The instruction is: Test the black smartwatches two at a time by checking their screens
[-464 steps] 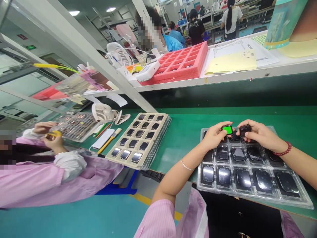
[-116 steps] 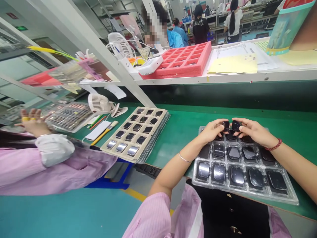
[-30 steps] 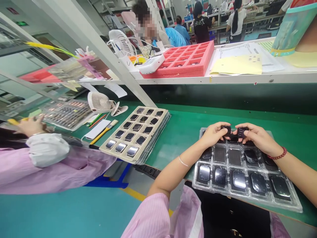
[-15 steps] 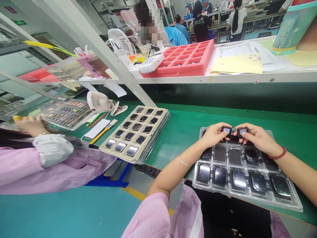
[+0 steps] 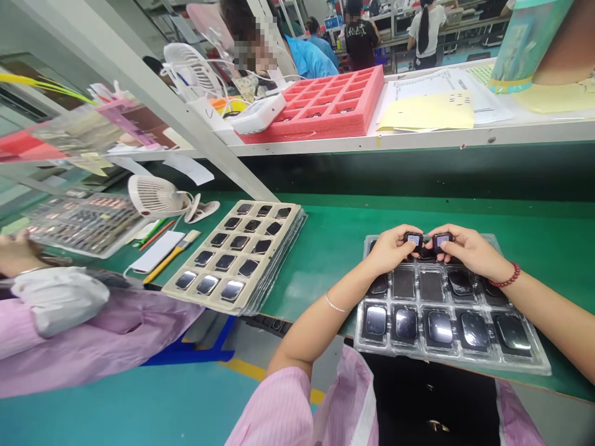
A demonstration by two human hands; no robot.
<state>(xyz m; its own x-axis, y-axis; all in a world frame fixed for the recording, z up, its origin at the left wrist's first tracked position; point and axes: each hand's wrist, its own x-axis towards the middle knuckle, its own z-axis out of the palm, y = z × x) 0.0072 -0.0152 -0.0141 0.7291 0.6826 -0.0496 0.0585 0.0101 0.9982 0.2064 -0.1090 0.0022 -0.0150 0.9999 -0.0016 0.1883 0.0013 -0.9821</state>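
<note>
My left hand [image 5: 391, 249] pinches a small black smartwatch unit [image 5: 413, 240], and my right hand [image 5: 466, 245] pinches a matching unit [image 5: 442, 240]. Each shows a small QR-code label on its upper face. The two units are close together but apart, just above a clear plastic blister tray [image 5: 447, 358] on the green bench. Most tray pockets hold dark glossy watch units, though two pockets below my hands look bare and matte. My fingers hide the top row of pockets.
A co-worker in a pink sleeve sits at the left, hand [image 5: 16, 255] near a tray of small parts [image 5: 83, 224]. A beige tray of watch units [image 5: 289, 212], a white fan [image 5: 153, 196], and a yellow-handled brush [image 5: 173, 255] share the bench. A red foam tray [image 5: 325, 105] sits on the shelf above.
Both units now show QR labels upward; earlier they looked plain dark. Two tray pockets have changed from glossy to bare and matte. The co-worker's hand has moved left, and the view has shifted slightly.
</note>
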